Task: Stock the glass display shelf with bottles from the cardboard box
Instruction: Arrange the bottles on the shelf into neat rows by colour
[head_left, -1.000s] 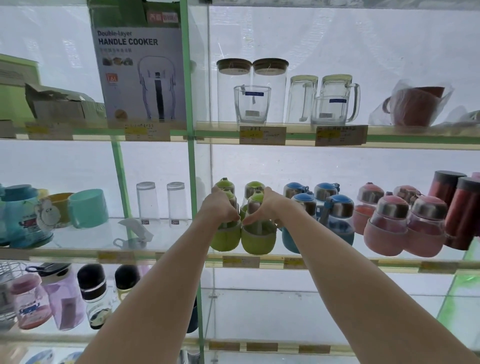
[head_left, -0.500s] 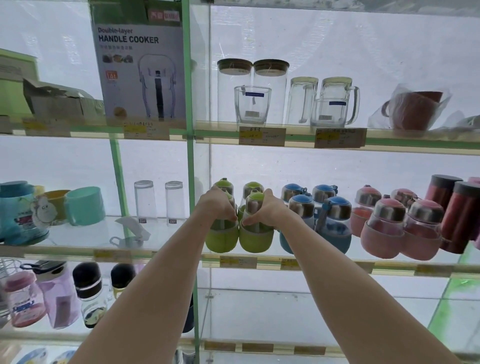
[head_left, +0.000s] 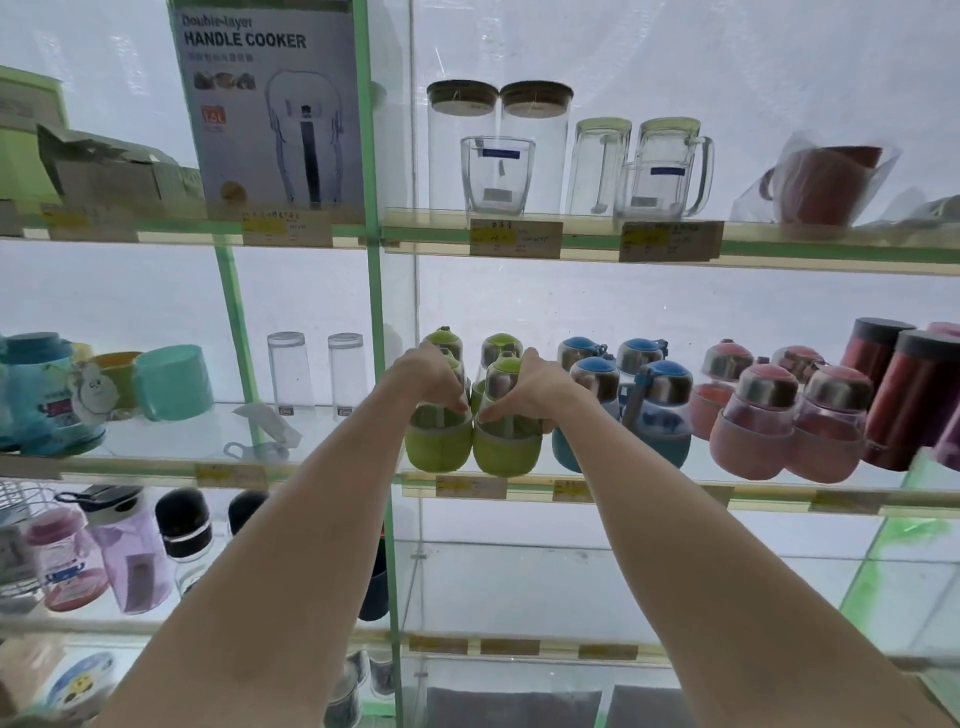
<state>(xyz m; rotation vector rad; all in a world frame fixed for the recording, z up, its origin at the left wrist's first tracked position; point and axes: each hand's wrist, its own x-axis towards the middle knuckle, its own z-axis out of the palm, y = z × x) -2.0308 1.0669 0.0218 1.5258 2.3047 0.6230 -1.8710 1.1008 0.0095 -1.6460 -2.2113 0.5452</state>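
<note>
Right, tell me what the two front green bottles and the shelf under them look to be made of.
Green bottles: clear bodies, probably glass or hard plastic; matte green sleeves around the base look like soft silicone; shiny grey collars look like brushed steel under green caps. Shelf: clear glass, since the lower shelf shows through it, with a pale front strip carrying price tags.

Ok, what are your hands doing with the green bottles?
Left hand grips left green bottle. Right hand grips right green bottle. Blue bottles crowd right.
</note>
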